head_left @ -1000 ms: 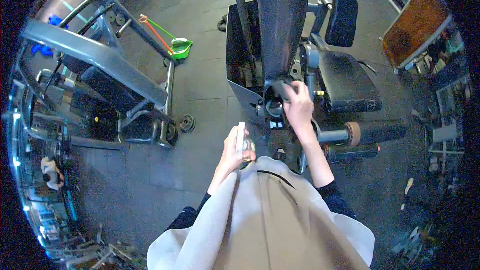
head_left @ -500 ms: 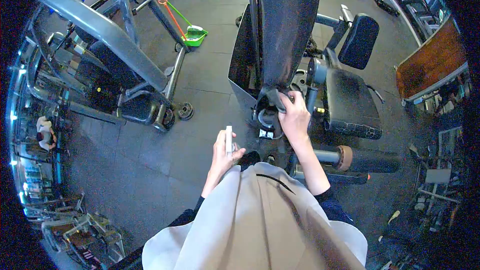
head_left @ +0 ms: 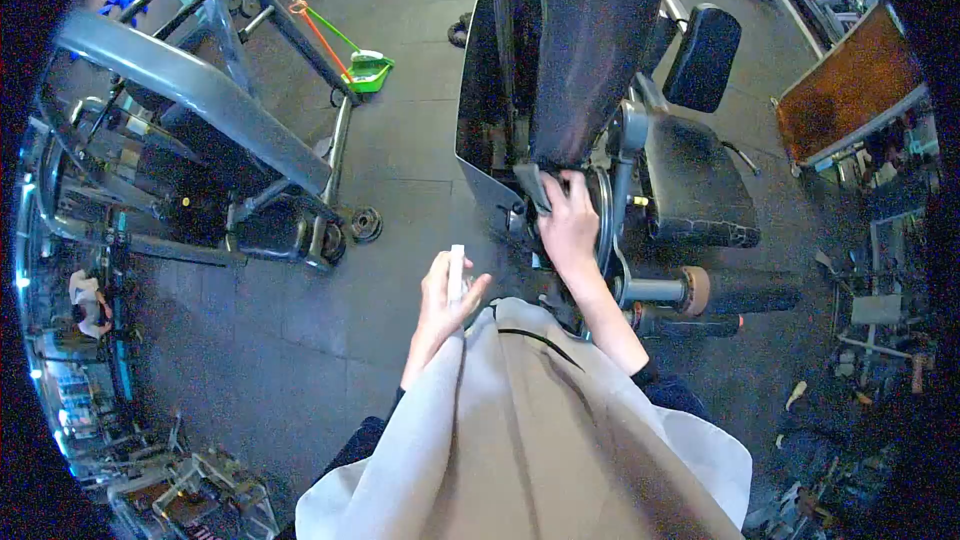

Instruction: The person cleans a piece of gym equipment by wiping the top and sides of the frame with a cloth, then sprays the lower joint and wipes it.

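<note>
My left hand (head_left: 440, 302) is closed round a white object (head_left: 457, 273), perhaps a spray bottle, held upright in front of my body. Ahead and to the right, my right hand (head_left: 569, 223) grips a dark grey cloth (head_left: 534, 186). The cloth lies against the lower end of the tall black column (head_left: 585, 60) of a gym machine, beside a round metal part. Just right of that hand is the machine's black padded seat (head_left: 697, 180). How far the cloth wraps round the part under my fingers is hidden.
Another grey-framed machine (head_left: 190, 75) stands at the left, with a small weight plate (head_left: 366, 225) by its foot. Behind it is a green dustpan (head_left: 368, 74) with an orange-handled tool. A padded roller (head_left: 745, 291) juts out at the right. A person (head_left: 90, 303) is at far left.
My right hand has moved slightly left and up with the cloth along the machine. The view has shifted a little; my left hand keeps its hold on the white object.
</note>
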`<state>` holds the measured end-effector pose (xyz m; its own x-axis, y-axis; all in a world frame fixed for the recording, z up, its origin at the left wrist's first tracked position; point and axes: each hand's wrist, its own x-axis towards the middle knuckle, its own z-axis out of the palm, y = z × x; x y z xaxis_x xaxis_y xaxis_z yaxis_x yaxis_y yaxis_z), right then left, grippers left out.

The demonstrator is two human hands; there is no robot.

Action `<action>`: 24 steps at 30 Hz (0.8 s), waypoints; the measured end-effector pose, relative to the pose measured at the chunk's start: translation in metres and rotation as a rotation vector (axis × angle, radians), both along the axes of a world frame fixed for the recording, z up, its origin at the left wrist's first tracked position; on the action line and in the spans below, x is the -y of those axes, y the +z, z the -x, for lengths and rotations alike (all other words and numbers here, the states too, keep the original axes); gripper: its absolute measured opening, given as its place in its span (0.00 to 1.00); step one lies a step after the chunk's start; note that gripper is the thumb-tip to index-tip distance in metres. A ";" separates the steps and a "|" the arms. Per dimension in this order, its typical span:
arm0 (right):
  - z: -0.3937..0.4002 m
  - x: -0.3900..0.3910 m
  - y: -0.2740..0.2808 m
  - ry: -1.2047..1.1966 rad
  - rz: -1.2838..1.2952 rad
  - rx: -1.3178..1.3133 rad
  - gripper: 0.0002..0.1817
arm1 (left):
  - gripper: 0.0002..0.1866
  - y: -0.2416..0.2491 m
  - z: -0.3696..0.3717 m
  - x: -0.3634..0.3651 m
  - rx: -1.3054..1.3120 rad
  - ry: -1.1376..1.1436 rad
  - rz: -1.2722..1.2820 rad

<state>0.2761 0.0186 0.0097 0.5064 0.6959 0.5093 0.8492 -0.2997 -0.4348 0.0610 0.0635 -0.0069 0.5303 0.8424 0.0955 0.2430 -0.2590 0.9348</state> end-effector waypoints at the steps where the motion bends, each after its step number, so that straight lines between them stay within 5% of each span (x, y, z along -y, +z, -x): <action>1: 0.003 -0.006 0.001 0.004 -0.013 0.003 0.32 | 0.18 -0.004 0.008 -0.002 -0.003 -0.007 -0.017; 7: -0.005 0.010 0.025 -0.041 0.080 0.051 0.27 | 0.17 -0.024 0.029 -0.014 -0.164 -0.068 -0.016; 15: -0.031 0.059 0.005 -0.287 0.054 -0.144 0.19 | 0.15 -0.012 -0.007 -0.029 -0.059 -0.187 -0.012; 24: -0.006 0.010 0.005 -0.068 0.010 0.091 0.23 | 0.16 -0.011 -0.014 -0.016 -0.021 -0.213 0.019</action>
